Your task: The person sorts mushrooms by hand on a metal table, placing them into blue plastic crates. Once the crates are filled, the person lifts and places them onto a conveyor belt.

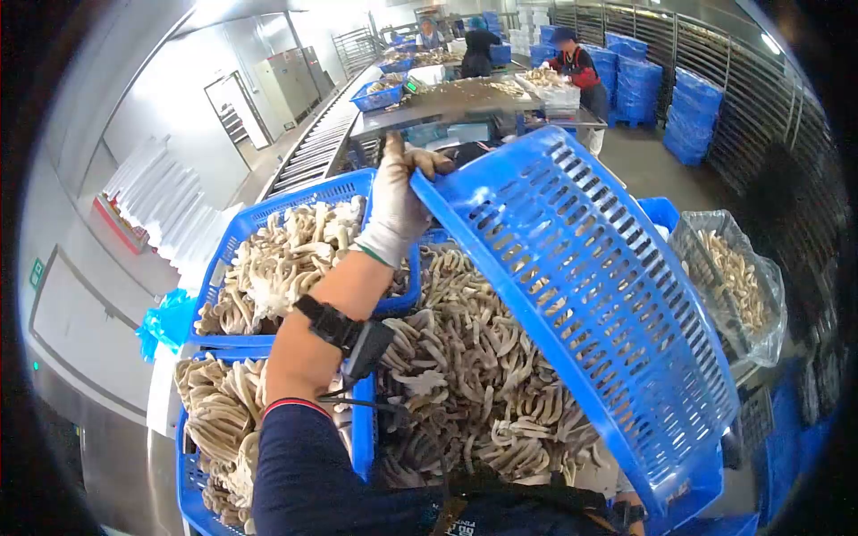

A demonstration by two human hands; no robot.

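Note:
A slotted blue plastic basket (536,326) is tilted steeply over a large heap of long, pale-brown mushrooms (474,366). Its upper left corner is in my left hand (398,192), which wears a white glove, soiled at the fingers, and is closed around the rim. Bits of pale brown show through the basket's slots. At the lower right edge only the strapped wrist of my right arm shows. The basket hides my right hand, so I cannot see its fingers. A small black device is strapped to my left forearm.
Two blue baskets of mushrooms, one at the upper left (335,183) and one at the lower left (183,482), flank the heap. A clear plastic bag (773,308) with mushrooms stands right. Behind are a roller conveyor (308,138), a worktable (465,96) and several people.

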